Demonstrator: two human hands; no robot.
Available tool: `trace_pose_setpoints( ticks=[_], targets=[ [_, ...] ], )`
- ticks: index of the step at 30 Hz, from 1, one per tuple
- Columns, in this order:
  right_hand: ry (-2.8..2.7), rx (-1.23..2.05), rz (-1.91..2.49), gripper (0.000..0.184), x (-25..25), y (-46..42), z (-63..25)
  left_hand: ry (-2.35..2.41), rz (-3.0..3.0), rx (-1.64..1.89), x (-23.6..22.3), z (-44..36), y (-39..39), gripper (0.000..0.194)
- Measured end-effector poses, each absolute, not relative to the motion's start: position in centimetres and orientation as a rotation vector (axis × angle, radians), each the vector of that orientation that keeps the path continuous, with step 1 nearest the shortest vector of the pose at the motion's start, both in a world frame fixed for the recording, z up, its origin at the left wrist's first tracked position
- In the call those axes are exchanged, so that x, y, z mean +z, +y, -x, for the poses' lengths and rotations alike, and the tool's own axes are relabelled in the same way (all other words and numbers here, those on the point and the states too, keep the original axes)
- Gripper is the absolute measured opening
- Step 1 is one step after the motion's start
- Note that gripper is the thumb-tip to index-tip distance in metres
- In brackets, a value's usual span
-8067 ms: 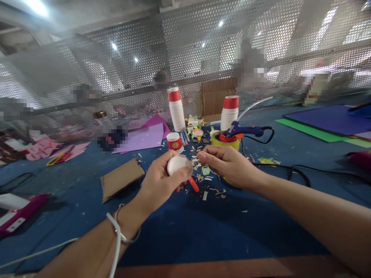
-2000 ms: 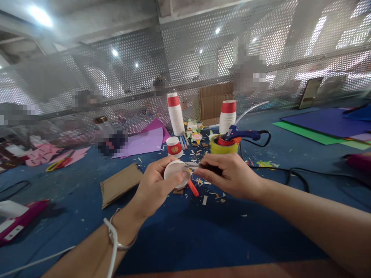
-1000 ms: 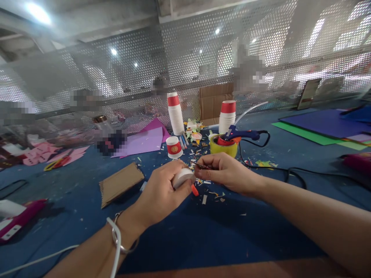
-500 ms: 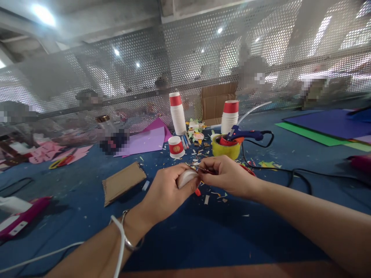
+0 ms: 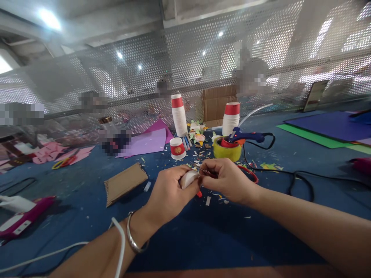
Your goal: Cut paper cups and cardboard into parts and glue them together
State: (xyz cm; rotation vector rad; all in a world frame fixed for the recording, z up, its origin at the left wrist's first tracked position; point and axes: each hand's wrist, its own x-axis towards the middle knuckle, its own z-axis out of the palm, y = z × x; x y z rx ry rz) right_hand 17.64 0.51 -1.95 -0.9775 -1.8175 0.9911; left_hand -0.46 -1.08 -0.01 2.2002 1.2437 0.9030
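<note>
My left hand (image 5: 171,189) wraps around a small white piece (image 5: 189,179) that looks like a paper cup, most of it hidden by the fingers. My right hand (image 5: 228,179) is closed at its right edge, gripping what appear to be scissors. A thin metal tip shows at the fingertips, and a red handle loop (image 5: 252,174) shows beyond the hand. Both hands meet just above the table. Behind them stands an upside-down red and white paper cup (image 5: 177,149). Close by, a yellow tape roll (image 5: 228,153) carries a blue glue gun (image 5: 246,134).
Stacked paper cups (image 5: 179,119) and a second cup stack (image 5: 231,119) stand at the back. Corrugated cardboard (image 5: 126,183) lies left, purple paper (image 5: 147,142) behind it. Paper scraps litter the middle. A black cord (image 5: 275,170) runs right; a magenta tool (image 5: 27,216) lies far left.
Both hands have shifted slightly right and down in the view, along with the whole scene. The white piece shows at a slightly different tilt, and more of the red handle loop is visible.
</note>
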Motion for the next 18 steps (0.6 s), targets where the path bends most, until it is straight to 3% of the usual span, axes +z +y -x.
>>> trace_pose_setpoints(
  ticks=[8, 18],
  targets=[
    [-1.802, 0.896, 1.028, 0.01, -2.1, 0.5, -17.4, 1.302, -2.272, 0.906, 0.4, 0.4, -1.3, 0.011],
    [-1.821, 0.788, 1.153, 0.014, -1.8, 1.4, -18.7, 1.254, -2.01, 0.929, 0.1, 1.5, 0.0, 0.029]
  ],
)
